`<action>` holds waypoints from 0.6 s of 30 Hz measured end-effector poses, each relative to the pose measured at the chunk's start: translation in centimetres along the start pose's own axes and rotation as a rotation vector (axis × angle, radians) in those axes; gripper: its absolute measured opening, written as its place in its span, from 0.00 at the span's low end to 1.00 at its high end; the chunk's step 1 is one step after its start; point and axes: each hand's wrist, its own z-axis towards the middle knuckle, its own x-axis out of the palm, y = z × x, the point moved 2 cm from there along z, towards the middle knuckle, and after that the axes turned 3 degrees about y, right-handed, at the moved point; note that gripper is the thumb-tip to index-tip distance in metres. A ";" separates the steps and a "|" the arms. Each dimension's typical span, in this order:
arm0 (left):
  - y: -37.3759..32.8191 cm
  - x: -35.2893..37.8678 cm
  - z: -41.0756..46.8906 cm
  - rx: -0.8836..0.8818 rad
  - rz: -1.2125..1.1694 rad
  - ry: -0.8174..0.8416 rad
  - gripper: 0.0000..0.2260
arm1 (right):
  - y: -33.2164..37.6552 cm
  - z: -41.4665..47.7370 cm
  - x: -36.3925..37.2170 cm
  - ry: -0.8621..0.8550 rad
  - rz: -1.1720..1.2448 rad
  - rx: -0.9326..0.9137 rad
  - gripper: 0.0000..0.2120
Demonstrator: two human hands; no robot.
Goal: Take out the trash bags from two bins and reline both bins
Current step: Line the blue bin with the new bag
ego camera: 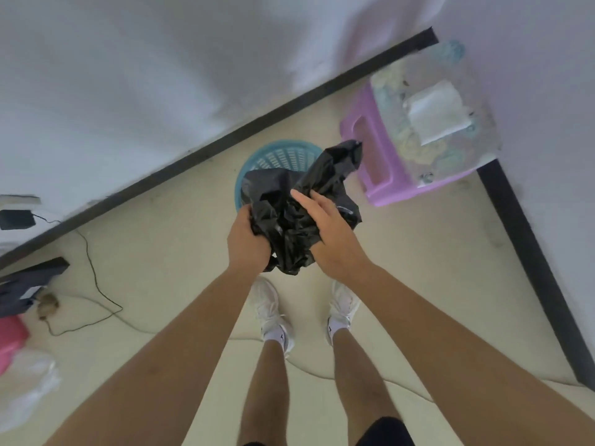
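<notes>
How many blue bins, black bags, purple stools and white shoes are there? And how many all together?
blue bin: 1
black bag: 1
purple stool: 1
white shoes: 2
Total: 5

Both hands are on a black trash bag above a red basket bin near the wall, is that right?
Not quite. The head view shows the basket bin is blue, not red. Both the left hand and right hand are on the black trash bag above it, near the wall.
</notes>
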 end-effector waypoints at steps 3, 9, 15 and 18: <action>4.1 1.9 5.2 0.013 0.005 -0.007 0.12 | -4.0 4.9 3.5 -0.006 -0.044 -0.014 0.35; 10.9 4.4 12.9 0.161 0.192 0.026 0.17 | -10.4 12.9 9.0 -0.006 -0.130 0.017 0.28; 15.7 5.8 17.0 0.159 0.380 0.133 0.19 | -16.6 17.8 12.3 0.212 -0.355 0.287 0.30; 15.6 5.4 16.6 0.319 0.338 0.132 0.21 | -16.9 18.3 11.5 0.223 -0.255 0.393 0.24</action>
